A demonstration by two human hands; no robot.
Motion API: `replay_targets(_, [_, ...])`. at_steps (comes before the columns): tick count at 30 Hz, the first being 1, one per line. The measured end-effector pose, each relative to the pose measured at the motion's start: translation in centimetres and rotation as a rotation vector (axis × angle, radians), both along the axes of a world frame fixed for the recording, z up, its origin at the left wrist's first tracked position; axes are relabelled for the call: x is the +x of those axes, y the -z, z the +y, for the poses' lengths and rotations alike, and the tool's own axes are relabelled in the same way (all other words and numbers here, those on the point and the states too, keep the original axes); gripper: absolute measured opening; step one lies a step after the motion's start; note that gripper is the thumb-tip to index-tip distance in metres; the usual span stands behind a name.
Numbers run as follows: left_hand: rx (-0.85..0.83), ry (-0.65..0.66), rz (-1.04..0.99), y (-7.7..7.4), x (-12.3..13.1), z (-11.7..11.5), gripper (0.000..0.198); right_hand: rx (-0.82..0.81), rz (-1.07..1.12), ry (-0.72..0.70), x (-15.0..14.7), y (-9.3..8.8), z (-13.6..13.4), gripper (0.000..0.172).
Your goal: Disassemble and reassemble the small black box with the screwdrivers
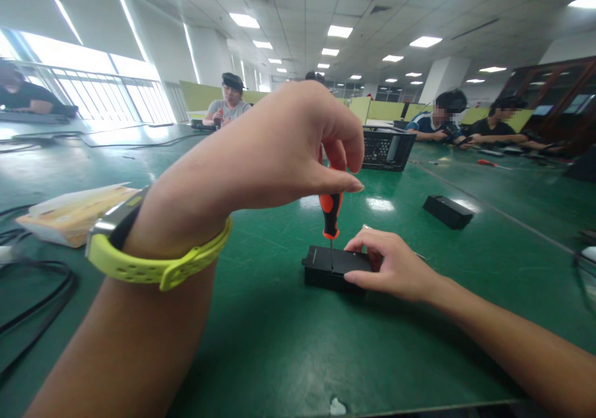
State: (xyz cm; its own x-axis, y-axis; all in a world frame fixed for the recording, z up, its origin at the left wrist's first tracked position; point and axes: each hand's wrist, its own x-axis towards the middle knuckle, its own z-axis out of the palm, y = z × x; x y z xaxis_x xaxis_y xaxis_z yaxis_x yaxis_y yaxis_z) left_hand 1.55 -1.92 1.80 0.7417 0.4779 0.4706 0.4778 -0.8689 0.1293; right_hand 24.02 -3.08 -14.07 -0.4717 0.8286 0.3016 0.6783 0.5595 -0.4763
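My left hand [302, 145] is closed round the top of an orange and black screwdriver [331, 216], which stands upright. The screwdriver's thin shaft points down, and its tip meets the top face of a black rectangular box [321, 272] on the green table. From the right, my right hand [384, 263] grips the box's right end, thumb on the near side and fingers over the far side. Whether a screw sits under the tip is too small to tell. A yellow-green watch strap [158, 269] is on my left wrist.
Another black box [447, 212] lies to the right on the green table [261, 343]. Behind my left hand stands a black perforated case [386, 149]. A plastic tub [69, 216] and black cables [41, 306] are at left. Farther back lies another screwdriver [488, 163]; several people sit around.
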Motion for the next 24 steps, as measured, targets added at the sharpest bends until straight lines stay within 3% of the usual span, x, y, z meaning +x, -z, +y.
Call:
replay_targets(13, [0.011,0.002,-0.002,-0.07,0.10,-0.07,0.016,0.001,0.001,-0.004,-0.03,0.01,0.00,0.026])
replay_targets(24, [-0.092,0.081,0.155,-0.66,-0.72,-0.94,0.020,0.004,-0.003,-0.003,0.06,0.20,0.10,0.028])
